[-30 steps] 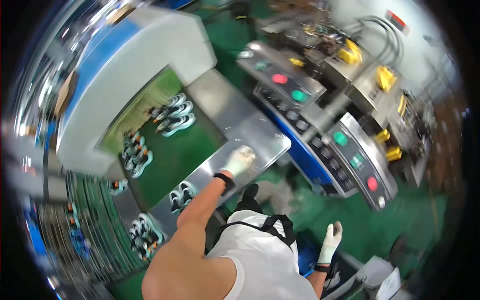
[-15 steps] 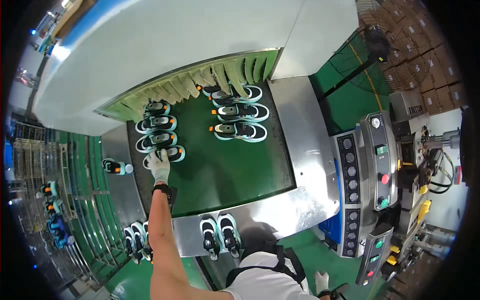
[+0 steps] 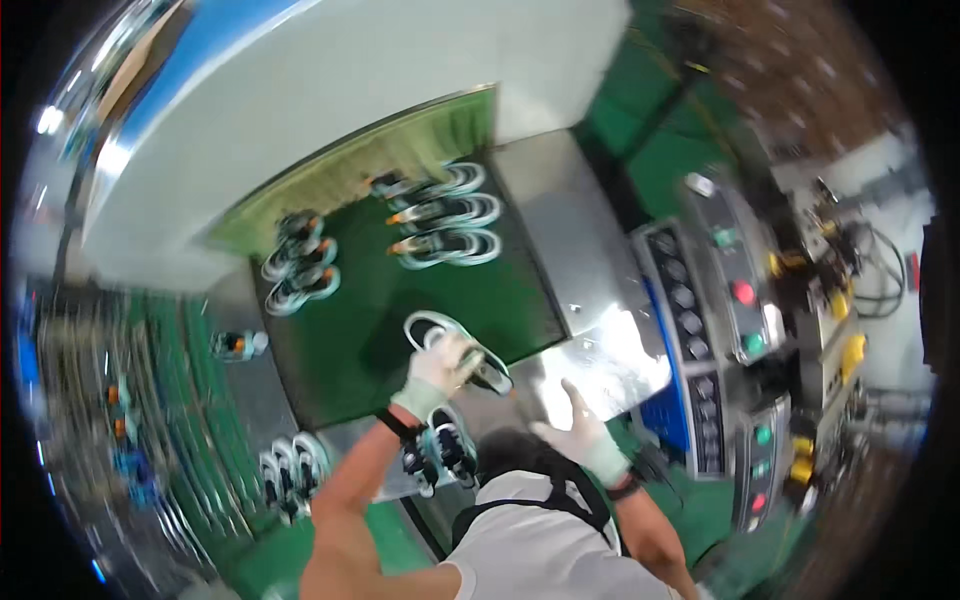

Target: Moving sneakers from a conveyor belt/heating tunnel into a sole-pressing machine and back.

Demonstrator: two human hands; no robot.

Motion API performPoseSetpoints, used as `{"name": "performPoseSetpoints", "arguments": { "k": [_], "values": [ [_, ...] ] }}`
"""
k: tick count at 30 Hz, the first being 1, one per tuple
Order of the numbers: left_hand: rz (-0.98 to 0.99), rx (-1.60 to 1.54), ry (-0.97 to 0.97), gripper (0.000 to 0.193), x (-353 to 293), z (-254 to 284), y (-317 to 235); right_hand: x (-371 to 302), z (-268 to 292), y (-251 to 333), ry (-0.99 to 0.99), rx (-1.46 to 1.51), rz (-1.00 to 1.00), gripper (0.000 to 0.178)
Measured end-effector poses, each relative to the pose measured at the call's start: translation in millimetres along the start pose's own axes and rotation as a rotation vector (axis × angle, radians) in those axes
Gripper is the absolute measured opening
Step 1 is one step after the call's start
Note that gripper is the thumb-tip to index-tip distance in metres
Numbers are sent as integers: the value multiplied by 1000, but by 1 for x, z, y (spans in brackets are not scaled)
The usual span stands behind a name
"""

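Observation:
My left hand (image 3: 440, 374), in a pale glove, grips a black-and-white sneaker (image 3: 429, 328) above the front part of the green conveyor belt (image 3: 375, 300). The fingers cover the shoe's middle, and its far end points up and left. Lower right of it, my gloved right hand (image 3: 582, 436) is raised over the metal ledge, thumb and fingers apart, touching nothing. On the belt, several sneakers (image 3: 450, 247) lie sideways in a right column, with another column of sneakers (image 3: 304, 290) at left. A pair of dark sneakers (image 3: 452, 447) stands on the ledge, partly behind my left forearm.
A green strip curtain (image 3: 400, 150) hangs at the white machine's opening. One shoe (image 3: 238, 346) rests on the left metal edge. More shoes (image 3: 292, 470) are near the lower left, by a metal rack (image 3: 180, 420). A button panel (image 3: 738, 290) stands at right.
My left hand has lifted the nearest left-column sneaker and brought it right and toward me. My right hand has risen from low beside my body to the ledge. The view has turned and blurred.

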State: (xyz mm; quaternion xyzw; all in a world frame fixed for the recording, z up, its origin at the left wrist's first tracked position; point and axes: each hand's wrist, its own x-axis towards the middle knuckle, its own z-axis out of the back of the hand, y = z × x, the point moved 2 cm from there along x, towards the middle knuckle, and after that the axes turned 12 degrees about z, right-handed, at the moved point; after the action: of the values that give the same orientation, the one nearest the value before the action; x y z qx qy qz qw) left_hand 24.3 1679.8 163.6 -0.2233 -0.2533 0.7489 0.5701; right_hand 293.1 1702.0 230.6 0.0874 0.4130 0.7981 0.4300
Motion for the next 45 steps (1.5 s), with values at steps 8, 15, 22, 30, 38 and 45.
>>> {"name": "performPoseSetpoints", "arguments": {
  "k": [8,15,22,30,38,45],
  "values": [
    [-697,-482,496,30,-7,-68,-316,-121,109,-50,-585,218,-112,49],
    [-912,-677,611,57,-26,-128,-522,-346,138,-127,-1148,968,-317,76],
    [-767,-605,820,50,-44,-231,-637,-454,175,-156,-1680,1330,215,64],
    [-714,-480,784,60,-31,-354,-736,-501,180,-194,-2043,1247,269,74],
    [-657,-407,716,61,-17,-395,-765,-491,217,-187,-2007,1401,473,84],
    [-609,-295,824,71,-24,-413,-772,-480,211,-214,-1991,1418,399,88]
  ]
}}
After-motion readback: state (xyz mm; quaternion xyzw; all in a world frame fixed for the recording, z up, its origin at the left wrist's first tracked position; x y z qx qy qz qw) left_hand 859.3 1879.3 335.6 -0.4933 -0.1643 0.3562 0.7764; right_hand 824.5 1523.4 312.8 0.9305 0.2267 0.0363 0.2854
